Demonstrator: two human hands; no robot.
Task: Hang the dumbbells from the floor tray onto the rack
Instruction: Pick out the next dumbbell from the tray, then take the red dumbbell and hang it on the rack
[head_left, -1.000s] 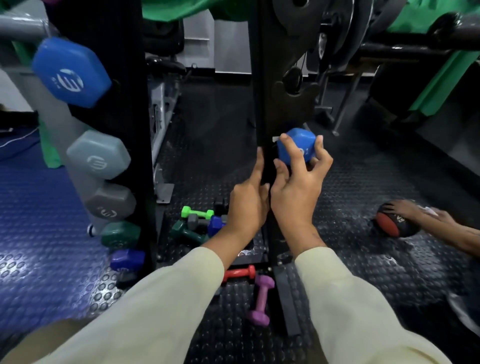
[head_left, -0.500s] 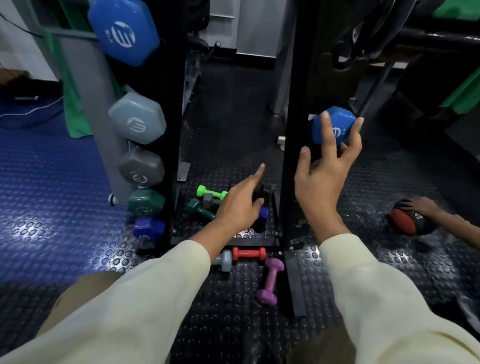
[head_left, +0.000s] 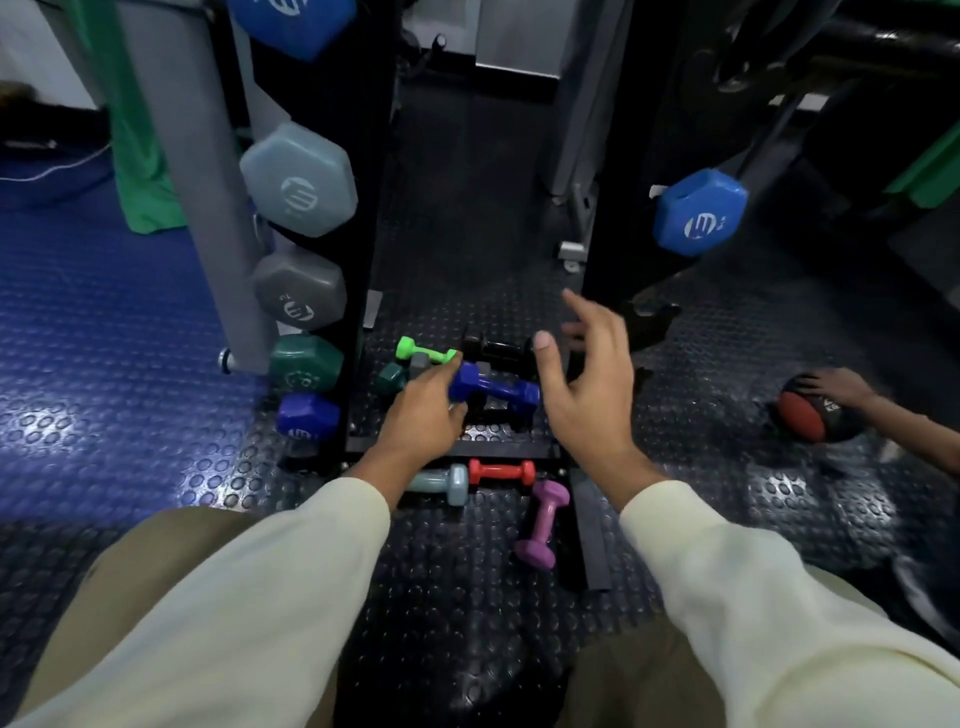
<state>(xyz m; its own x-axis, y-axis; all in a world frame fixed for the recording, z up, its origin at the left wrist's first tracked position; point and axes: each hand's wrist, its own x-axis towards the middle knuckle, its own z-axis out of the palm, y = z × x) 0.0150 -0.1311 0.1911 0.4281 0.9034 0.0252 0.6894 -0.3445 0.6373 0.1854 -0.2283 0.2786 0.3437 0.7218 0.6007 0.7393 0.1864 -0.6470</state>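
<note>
A blue hex dumbbell (head_left: 698, 213) hangs on the right side of the black rack upright (head_left: 618, 156), free of both hands. My right hand (head_left: 587, 384) hovers with spread fingers over the floor tray (head_left: 452, 447). My left hand (head_left: 423, 415) reaches into the tray, its fingers touching the left head of a dark blue dumbbell (head_left: 493, 387). Bright green (head_left: 423, 353), black (head_left: 498, 351) and dark green (head_left: 389, 376) dumbbells also lie in the tray. The rack's left side carries pale grey (head_left: 301, 182), grey (head_left: 301, 291), green (head_left: 306, 364) and dark blue (head_left: 306, 415) heads.
On the floor in front of the tray lie a pale teal (head_left: 441, 483), a red (head_left: 501, 472) and a purple dumbbell (head_left: 543, 525). Another person's hand rests on a red-and-black ball (head_left: 815, 415) at the right. A blue studded mat (head_left: 104, 338) covers the left floor.
My right hand let go of the blue dumbbell, which stays on the rack, and dropped toward the tray. My left hand left the upright and went down to the dark blue dumbbell.
</note>
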